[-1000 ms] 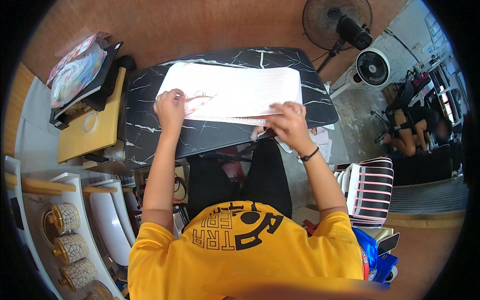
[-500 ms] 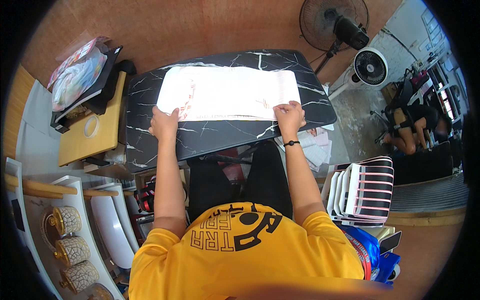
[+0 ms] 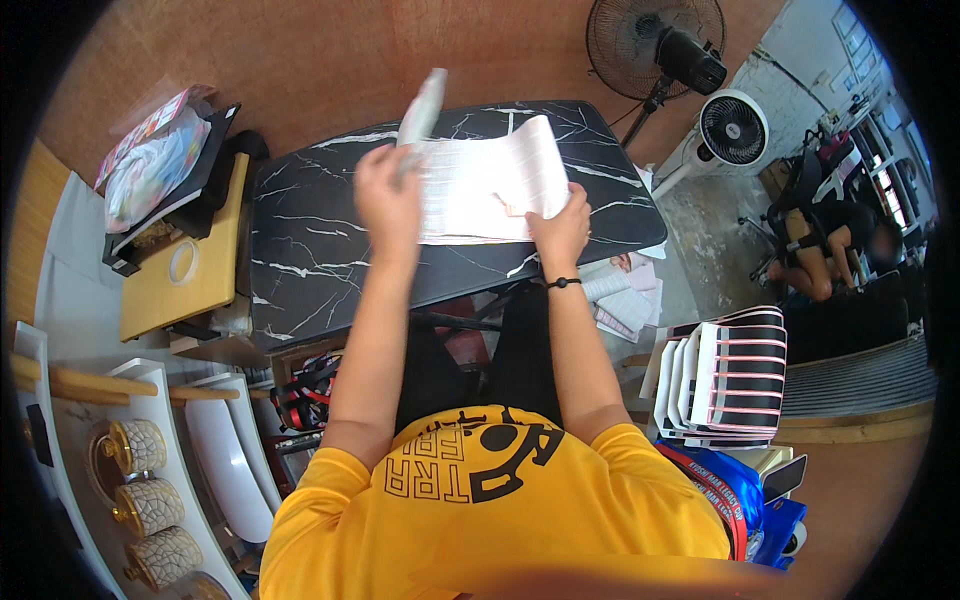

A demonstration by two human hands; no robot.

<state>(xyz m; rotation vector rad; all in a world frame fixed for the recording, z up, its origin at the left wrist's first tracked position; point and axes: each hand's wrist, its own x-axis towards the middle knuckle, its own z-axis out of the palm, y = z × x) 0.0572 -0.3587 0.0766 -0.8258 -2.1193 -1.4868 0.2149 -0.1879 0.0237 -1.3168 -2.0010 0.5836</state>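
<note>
White printed paper sheets (image 3: 470, 190) lie on the black marble-patterned table (image 3: 310, 230), with pale printed lines on them. My left hand (image 3: 388, 195), slightly blurred, grips their left side, which is raised and bent upright above the table. At the right side, my right hand (image 3: 562, 225) holds the lower right edge with the thumb on top and the fingers round the outside. The paper's right part curls up above that hand.
Loose papers (image 3: 625, 295) lie low beyond the table's right edge. Two fans (image 3: 733, 130) stand at the far right. A yellow side table (image 3: 195, 270) with a tape roll is at left. Striped white-and-black organizers (image 3: 735, 375) sit by my right arm. Another person (image 3: 830, 240) bends over in the background.
My left hand has moved right and lifted the paper's left side, which now folds upward. The right hand has shifted slightly left, and the paper's right side has curled up.
</note>
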